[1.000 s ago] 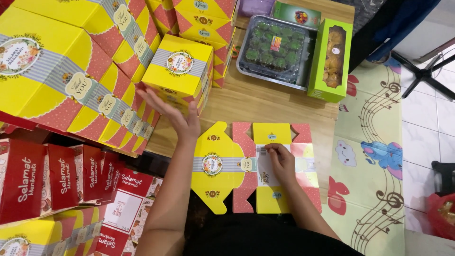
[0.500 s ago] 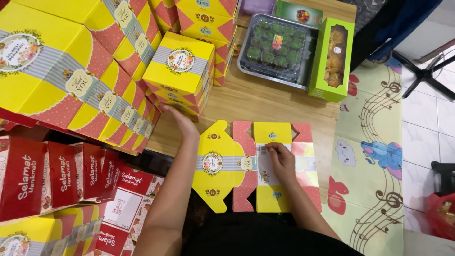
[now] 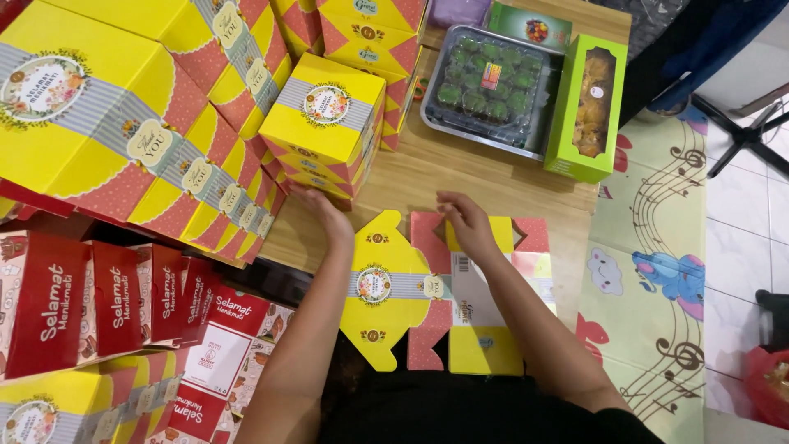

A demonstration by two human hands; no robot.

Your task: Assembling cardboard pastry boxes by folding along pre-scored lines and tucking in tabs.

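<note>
A flat, unfolded yellow and red cardboard box (image 3: pixel 394 288) lies on the wooden table (image 3: pixel 493 177) in front of me. My right hand (image 3: pixel 463 220) rests with bent fingers on its far edge, at a red flap. My left hand (image 3: pixel 325 215) touches the bottom of a small stack of folded yellow boxes (image 3: pixel 325 123) just left of the flat one and holds nothing.
Piles of folded yellow and red boxes (image 3: pixel 123 131) fill the left side, with red boxes (image 3: pixel 123 300) below them. At the back stand a clear tray of green cakes (image 3: pixel 485 86) and a green window box (image 3: pixel 588 107). A patterned mat (image 3: pixel 657 271) lies right.
My right hand slid from the middle of the flat box up to its far edge. My left hand dropped from the folded box's side to the base of the stack.
</note>
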